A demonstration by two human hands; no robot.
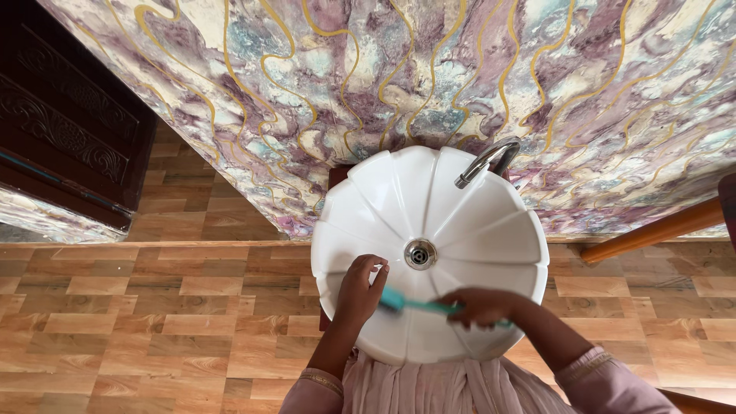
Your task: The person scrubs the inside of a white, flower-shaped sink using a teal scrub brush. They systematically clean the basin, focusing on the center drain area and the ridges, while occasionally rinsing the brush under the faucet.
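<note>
- A white fluted washbasin [491, 230] stands against a marbled wall [429, 69], looking clean and dry around its drain [420, 254]; the chrome tap [485, 161] runs no water.
- The right hand [479, 305] has its grip closed on a teal toothbrush [414, 304] over the basin's near rim.
- The left hand [359, 291], fingers curled, touches the bristle end; brushing appears not yet begun.
</note>
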